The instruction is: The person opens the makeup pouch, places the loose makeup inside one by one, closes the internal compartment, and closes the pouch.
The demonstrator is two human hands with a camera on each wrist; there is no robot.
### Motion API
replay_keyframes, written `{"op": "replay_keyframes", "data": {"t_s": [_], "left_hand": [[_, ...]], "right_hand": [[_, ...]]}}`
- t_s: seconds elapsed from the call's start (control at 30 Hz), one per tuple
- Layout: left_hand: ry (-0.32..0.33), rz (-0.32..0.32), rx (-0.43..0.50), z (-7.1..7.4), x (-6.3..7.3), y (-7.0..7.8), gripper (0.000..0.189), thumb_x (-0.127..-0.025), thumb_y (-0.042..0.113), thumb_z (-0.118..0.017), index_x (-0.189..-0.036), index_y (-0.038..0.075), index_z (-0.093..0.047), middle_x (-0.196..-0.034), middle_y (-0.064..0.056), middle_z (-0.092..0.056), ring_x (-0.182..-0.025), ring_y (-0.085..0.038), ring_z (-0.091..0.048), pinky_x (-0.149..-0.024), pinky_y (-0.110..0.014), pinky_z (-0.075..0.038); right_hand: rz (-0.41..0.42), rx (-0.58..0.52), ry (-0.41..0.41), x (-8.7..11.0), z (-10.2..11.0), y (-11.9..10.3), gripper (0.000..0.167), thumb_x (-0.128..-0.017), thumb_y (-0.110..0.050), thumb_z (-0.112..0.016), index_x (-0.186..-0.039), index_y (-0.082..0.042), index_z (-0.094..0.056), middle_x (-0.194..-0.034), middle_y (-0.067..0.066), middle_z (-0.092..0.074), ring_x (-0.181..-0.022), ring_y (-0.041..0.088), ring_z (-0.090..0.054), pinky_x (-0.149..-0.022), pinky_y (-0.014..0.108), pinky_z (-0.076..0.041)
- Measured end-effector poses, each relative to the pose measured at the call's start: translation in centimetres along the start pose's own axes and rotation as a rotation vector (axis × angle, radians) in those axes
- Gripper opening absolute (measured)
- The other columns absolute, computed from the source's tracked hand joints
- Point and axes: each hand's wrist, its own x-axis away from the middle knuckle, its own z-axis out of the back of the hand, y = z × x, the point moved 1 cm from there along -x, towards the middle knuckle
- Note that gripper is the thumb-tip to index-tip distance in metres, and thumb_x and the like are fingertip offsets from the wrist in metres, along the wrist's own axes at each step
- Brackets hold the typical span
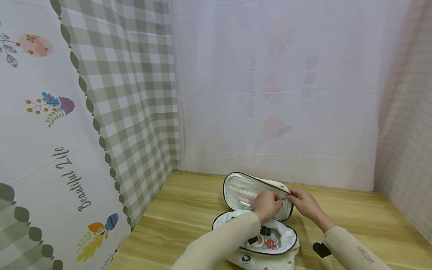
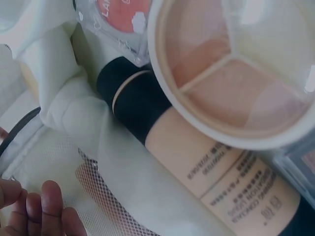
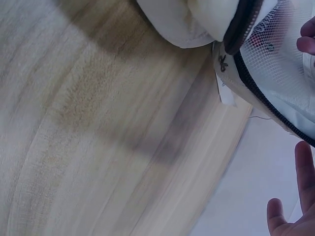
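Observation:
A cream cosmetic bag [image 1: 263,258] with dark piping stands unzipped, its lid [image 1: 233,191] raised. My left hand [image 1: 268,204] is at the lid's inner mesh pocket [image 2: 59,152], thumb and forefinger pinched together at its zipper edge. What they pinch is mostly hidden. A tube with a beige part [image 1: 246,201] shows in that pocket. My right hand [image 1: 305,202] grips the lid's right edge. Inside the bag are a foundation bottle [image 2: 197,167] with a black cap, a round three-part powder compact [image 2: 206,78] and a red blush case [image 2: 123,14].
The bag rests on a wood-grain table [image 1: 182,210]. A black object [image 1: 321,249] lies under the right forearm. A green checked cloth [image 1: 135,93] hangs at the left and a white cloth [image 1: 219,112] behind the table.

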Motion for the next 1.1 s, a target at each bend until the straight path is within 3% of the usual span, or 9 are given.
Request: {"op": "replay_keyframes", "data": {"t_s": [0.27,0.47,0.87,1.1], "left_hand": [[0.004,-0.018,-0.027,0.4,-0.3,-0.3,0.016,-0.084,0.027,-0.068,-0.069,0.024,-0.073,-0.061,0.016,-0.057,-0.057,-0.002,-0.050,-0.051,-0.019,-0.035],[-0.001,0.001,-0.001,0.3,-0.4,-1.0,0.017,-0.086,0.027,-0.067,-0.070,0.023,-0.070,-0.060,0.016,-0.052,-0.056,-0.003,-0.047,-0.050,-0.021,-0.034],[0.057,-0.047,0.005,1.1,-0.2,-2.4,0.015,-0.082,0.021,-0.068,-0.068,0.021,-0.070,-0.059,0.014,-0.052,-0.055,-0.004,-0.046,-0.049,-0.021,-0.033],[0.030,-0.033,0.012,1.8,-0.2,-3.1,0.014,-0.083,0.020,-0.069,-0.069,0.021,-0.071,-0.060,0.014,-0.053,-0.056,-0.003,-0.046,-0.050,-0.021,-0.035]], "right_hand": [[0.018,0.056,0.011,-0.2,-0.1,0.4,0.026,-0.097,-0.008,-0.060,-0.118,0.008,-0.066,-0.108,0.019,-0.070,-0.101,0.033,-0.062,-0.081,0.050,-0.050],[0.006,0.063,0.008,-0.2,0.1,0.4,0.027,-0.099,-0.010,-0.060,-0.119,0.007,-0.065,-0.109,0.019,-0.069,-0.098,0.031,-0.062,-0.079,0.048,-0.049],[0.014,0.072,0.023,-0.2,0.2,0.6,0.027,-0.098,-0.009,-0.061,-0.119,0.007,-0.065,-0.107,0.019,-0.070,-0.101,0.036,-0.063,-0.083,0.053,-0.049],[0.023,0.073,0.028,-0.2,0.2,0.7,0.027,-0.097,-0.006,-0.060,-0.119,0.008,-0.065,-0.108,0.021,-0.069,-0.103,0.038,-0.063,-0.086,0.056,-0.048]]}}
